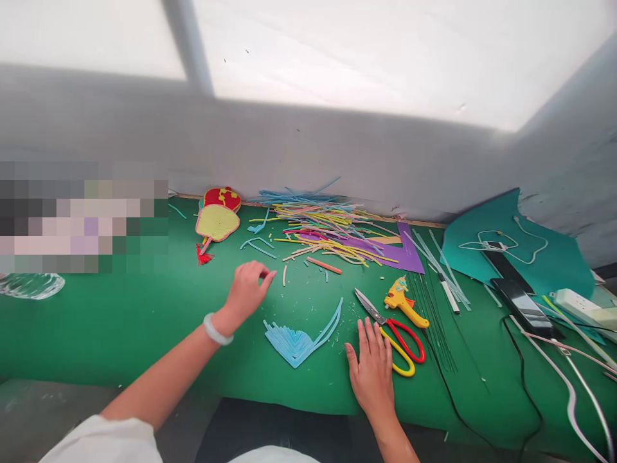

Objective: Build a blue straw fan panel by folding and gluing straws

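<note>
My left hand point(248, 288) is over the green table with its fingers curled in towards the thumb. If anything is between the fingertips, it is hidden. Just below and right of it lies a blue V-shaped piece point(294, 344) made of thin strips set side by side, with longer loose ends bending up at its right. My right hand point(370, 363) rests flat on the table, fingers stretched, beside the scissors point(402, 341) with one red and one yellow handle. Its fingertips are near the scissors' pivot. A yellow glue gun point(403, 303) lies just beyond them.
Coloured strips point(328, 222) are heaped at the back, partly over a purple sheet point(409, 254). Hand fans point(218, 222) lie at back left. Thin wires point(436, 321), a white marker point(449, 294), a phone point(523, 307), a power strip point(578, 303) and cables are on the right.
</note>
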### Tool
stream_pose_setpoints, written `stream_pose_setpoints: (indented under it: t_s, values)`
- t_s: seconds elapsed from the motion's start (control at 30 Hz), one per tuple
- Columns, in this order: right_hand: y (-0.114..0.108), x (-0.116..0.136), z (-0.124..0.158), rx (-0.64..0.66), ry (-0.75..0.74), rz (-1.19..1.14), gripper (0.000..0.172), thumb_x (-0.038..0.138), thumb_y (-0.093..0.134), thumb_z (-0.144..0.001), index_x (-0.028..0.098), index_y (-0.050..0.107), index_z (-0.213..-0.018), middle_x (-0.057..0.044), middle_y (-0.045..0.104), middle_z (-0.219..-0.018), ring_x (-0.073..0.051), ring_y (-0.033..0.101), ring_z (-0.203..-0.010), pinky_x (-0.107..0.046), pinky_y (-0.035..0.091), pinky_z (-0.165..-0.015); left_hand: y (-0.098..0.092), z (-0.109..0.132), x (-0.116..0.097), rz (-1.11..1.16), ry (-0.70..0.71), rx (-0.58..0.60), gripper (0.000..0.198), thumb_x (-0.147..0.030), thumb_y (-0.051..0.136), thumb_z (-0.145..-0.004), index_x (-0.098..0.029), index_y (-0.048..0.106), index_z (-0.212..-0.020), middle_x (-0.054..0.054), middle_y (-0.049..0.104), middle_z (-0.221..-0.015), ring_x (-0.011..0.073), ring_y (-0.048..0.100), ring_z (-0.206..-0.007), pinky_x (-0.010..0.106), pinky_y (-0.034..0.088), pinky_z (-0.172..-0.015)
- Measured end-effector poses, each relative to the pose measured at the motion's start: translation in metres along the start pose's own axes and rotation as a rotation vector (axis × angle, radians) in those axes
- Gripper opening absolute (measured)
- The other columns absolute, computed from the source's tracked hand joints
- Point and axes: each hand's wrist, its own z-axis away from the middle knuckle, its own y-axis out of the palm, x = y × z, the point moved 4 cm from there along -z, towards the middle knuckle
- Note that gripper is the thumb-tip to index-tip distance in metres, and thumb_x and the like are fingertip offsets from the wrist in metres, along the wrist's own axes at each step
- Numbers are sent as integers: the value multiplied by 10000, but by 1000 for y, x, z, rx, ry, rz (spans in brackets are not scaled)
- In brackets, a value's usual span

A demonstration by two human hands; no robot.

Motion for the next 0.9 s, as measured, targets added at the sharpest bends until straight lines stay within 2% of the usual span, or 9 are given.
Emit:
stream_pose_setpoints:
  t_s: [0.1,0.23,0.33,0.43,0.53,0.6,0.67,0.77,0.9]
  values:
    - [0,0,-1,-13,8,-10,683,575,216,-1016,161,304,-1552,-119,387,-1573,-290,276,-1482,-546,221,-1201,22,-58,-2,-15,33,28,233,-356,496,-971,-201,642,-877,78,689,-939,240,612,-948,408,432,-933]
    - [0,-1,-1,-31,18,-23,665,570,242,-1015,167,335,-1536,-120,414,-1555,-291,306,-1468,-540,244,-1194,64,-116,-16,-35,107,74,236,-302,507,-957,-205,673,-1094,107,684,-1178,261,569,-1139,434,367,-1046]
    - [1,-2,0,-39,23,-32,651,569,266,-1011,183,347,-1529,-114,430,-1545,-300,334,-1453,-547,261,-1185,90,-155,-29,-57,158,84,329,-290,503,-953,-204,634,-1243,124,609,-1356,274,482,-1297,470,293,-1128]
    - [1,-3,0,-49,30,-44,637,566,291,-1006,211,334,-1535,-98,430,-1547,-304,363,-1436,-556,275,-1176,109,-194,-34,-93,175,67,410,-256,485,-960,-188,555,-1359,137,499,-1488,288,367,-1414,535,201,-1187]
    - [4,-4,1,-65,39,-44,636,569,304,-1003,225,325,-1538,-86,441,-1540,-304,383,-1424,-558,285,-1171,119,-231,-28,-139,153,38,389,-232,430,-994,-179,542,-1364,155,494,-1485,292,384,-1405,569,246,-1172]
    - [8,-6,1,-84,35,-28,642,574,313,-999,220,333,-1534,-88,468,-1519,-310,404,-1408,-556,296,-1163,122,-253,-20,-174,128,17,345,-260,456,-1002,-182,564,-1321,156,533,-1427,283,481,-1317,552,367,-1109]
    - [13,-9,2,-101,30,-10,645,577,320,-995,217,344,-1529,-93,493,-1497,-321,427,-1389,-560,310,-1147,123,-271,-11,-211,108,8,358,-352,576,-958,-182,574,-1274,116,583,-1318,246,600,-1138,480,519,-958]
    - [18,-12,2,-118,21,7,652,584,318,-990,214,349,-1526,-103,511,-1481,-337,453,-1365,-564,324,-1127,127,-291,0,-264,87,19,368,-372,602,-944,-177,578,-1255,100,602,-1266,225,627,-1065,442,554,-892]
    - [18,-12,2,-121,14,24,662,593,344,-983,209,346,-1522,-111,515,-1476,-343,466,-1349,-568,329,-1113,132,-300,8,-321,50,38,382,-368,607,-941,-165,573,-1262,106,602,-1264,232,626,-1073,450,551,-896]
